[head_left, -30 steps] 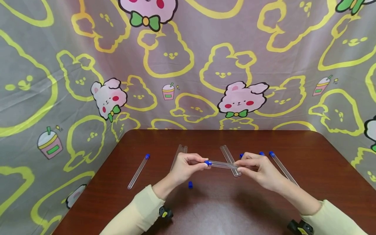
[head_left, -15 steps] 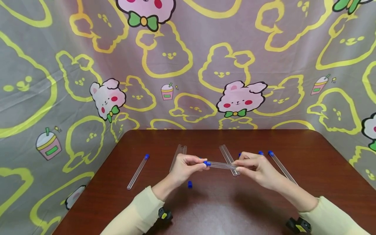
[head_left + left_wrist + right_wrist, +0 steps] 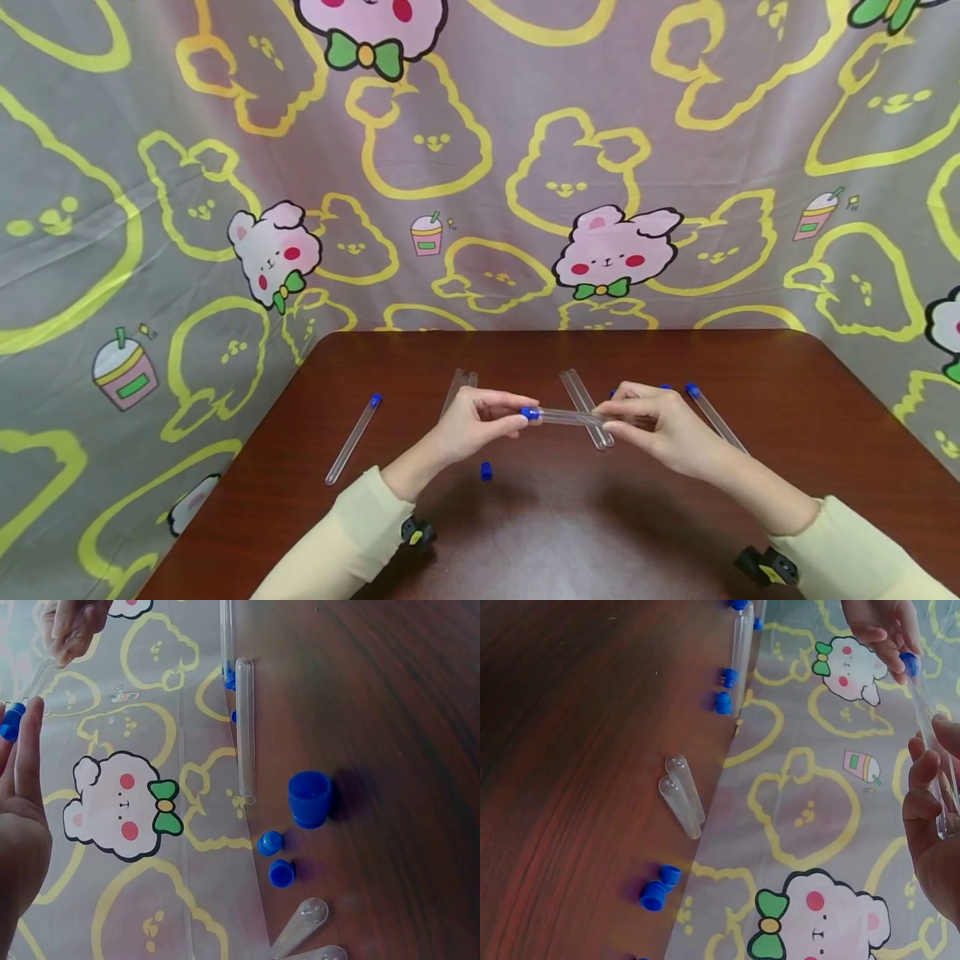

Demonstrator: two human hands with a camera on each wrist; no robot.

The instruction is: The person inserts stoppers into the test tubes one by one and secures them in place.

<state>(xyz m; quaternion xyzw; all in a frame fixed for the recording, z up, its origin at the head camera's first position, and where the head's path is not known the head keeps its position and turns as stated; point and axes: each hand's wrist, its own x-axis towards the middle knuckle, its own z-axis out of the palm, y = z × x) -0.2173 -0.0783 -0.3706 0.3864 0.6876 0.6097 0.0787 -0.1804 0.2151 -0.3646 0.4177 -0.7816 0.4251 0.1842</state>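
A transparent test tube is hanging above the counter, its blue cap sitting at one end. The left hand's grip is pinching that cap; the right hand's grip is clamping the tube's body. Two clear tubes are lying toward the far edge, a capped tube toward the left edge.

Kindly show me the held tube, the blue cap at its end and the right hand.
Held tube (image 3: 560, 416), head view, clear middle section.
Blue cap (image 3: 12, 721), left wrist view, its side.
Right hand (image 3: 670, 425), head view, its middle.
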